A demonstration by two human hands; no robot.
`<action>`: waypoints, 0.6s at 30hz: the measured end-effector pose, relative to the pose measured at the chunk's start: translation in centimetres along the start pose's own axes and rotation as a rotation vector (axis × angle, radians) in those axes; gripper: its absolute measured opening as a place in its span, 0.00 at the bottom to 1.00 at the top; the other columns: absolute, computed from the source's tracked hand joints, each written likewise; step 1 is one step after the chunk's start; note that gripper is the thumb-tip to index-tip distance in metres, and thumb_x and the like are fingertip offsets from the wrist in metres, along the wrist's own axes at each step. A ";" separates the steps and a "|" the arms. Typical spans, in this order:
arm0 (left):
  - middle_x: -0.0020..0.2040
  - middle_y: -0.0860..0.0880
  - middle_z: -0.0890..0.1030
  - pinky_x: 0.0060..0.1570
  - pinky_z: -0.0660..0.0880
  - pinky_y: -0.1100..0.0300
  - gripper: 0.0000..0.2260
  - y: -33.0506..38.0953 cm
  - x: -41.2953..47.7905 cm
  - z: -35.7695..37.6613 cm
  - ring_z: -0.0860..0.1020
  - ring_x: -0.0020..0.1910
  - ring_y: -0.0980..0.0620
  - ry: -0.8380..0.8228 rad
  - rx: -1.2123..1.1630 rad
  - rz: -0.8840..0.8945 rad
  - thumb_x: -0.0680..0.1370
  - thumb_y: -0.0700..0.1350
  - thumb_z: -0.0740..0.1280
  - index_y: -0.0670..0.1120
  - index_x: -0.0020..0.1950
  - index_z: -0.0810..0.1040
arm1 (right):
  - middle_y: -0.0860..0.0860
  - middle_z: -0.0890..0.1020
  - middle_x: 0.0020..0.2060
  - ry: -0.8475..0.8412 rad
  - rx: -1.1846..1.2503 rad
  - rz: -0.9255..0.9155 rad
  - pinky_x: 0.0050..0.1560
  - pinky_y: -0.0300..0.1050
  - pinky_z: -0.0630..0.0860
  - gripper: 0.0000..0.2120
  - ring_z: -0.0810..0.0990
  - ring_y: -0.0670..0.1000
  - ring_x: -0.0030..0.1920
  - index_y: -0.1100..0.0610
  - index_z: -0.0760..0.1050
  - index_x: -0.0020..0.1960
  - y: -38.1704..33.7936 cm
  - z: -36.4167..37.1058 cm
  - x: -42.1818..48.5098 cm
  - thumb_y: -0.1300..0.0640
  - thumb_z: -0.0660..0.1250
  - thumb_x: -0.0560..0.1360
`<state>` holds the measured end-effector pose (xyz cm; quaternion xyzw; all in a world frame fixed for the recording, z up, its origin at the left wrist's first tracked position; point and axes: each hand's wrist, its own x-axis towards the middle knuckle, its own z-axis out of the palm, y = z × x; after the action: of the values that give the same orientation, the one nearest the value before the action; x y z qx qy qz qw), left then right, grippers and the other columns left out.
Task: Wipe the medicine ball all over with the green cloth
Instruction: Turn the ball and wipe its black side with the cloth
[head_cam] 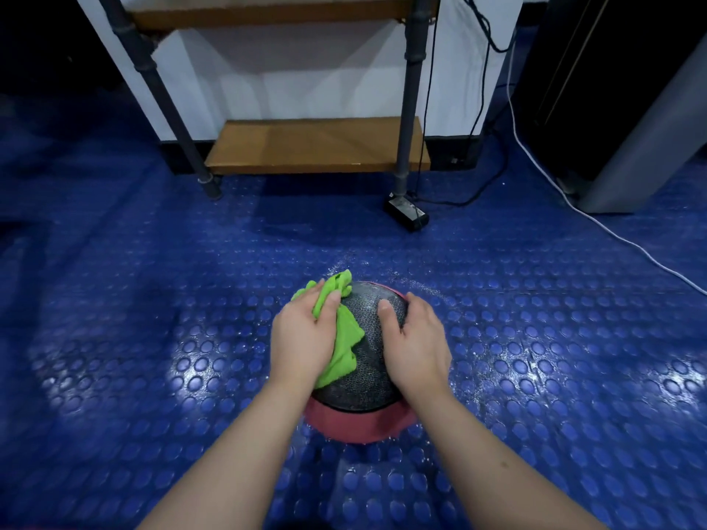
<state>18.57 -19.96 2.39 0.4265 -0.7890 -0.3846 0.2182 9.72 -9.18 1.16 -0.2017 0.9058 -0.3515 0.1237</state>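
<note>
In the head view, the medicine ball (367,361) sits on the blue studded floor (153,338), low in the middle of the picture, with a dark textured upper surface and a pink band showing along its near bottom edge. The left hand (302,338) lies on the ball's left side with its fingers close together, pressing the crumpled green cloth (344,334) against the ball; the cloth bunches out past the fingertips at the far side and spills from under the palm toward the ball's middle. The right hand (415,342) rests bare on the ball's right side, fingers curved over the surface and the thumb spread apart toward the centre. Farther back stands a shelf rack (317,147) with wooden boards and grey pipe legs, a black power adapter (406,215) by its right leg, and a white cable (612,231) trailing across the floor on the right.
</note>
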 end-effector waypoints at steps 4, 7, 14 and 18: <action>0.44 0.40 0.84 0.53 0.78 0.47 0.17 -0.5 3.8 -0.6 0.82 0.49 0.39 -0.075 -0.125 -0.304 0.79 0.54 0.66 0.41 0.45 0.83 | 0.50 0.70 0.70 -0.002 -0.006 0.021 0.66 0.50 0.65 0.29 0.67 0.52 0.70 0.55 0.65 0.72 -0.1 0.0 0.1 0.39 0.53 0.79; 0.41 0.44 0.84 0.54 0.78 0.50 0.16 -0.5 3.9 -1.4 0.82 0.50 0.39 -0.159 -0.153 -0.282 0.80 0.55 0.66 0.44 0.43 0.83 | 0.50 0.70 0.70 0.008 0.004 0.024 0.65 0.51 0.66 0.28 0.67 0.52 0.69 0.55 0.65 0.72 0.2 -0.1 -0.3 0.39 0.52 0.79; 0.67 0.52 0.77 0.71 0.56 0.70 0.23 0.6 -0.4 0.0 0.69 0.70 0.57 -0.318 0.150 0.605 0.80 0.58 0.58 0.47 0.66 0.80 | 0.47 0.73 0.67 -0.001 0.054 0.065 0.62 0.51 0.69 0.28 0.70 0.50 0.66 0.50 0.68 0.70 0.6 -0.2 -0.1 0.40 0.48 0.76; 0.69 0.52 0.76 0.71 0.59 0.69 0.17 0.9 2.4 -0.5 0.70 0.71 0.57 -0.334 0.158 0.454 0.81 0.54 0.64 0.48 0.66 0.79 | 0.51 0.72 0.68 0.001 0.014 0.079 0.63 0.51 0.67 0.26 0.70 0.52 0.67 0.54 0.67 0.71 0.0 0.1 0.9 0.41 0.52 0.79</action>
<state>17.14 -21.82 3.47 0.1854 -0.9168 -0.3283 0.1318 8.95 -9.67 1.00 -0.1648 0.9107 -0.3526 0.1385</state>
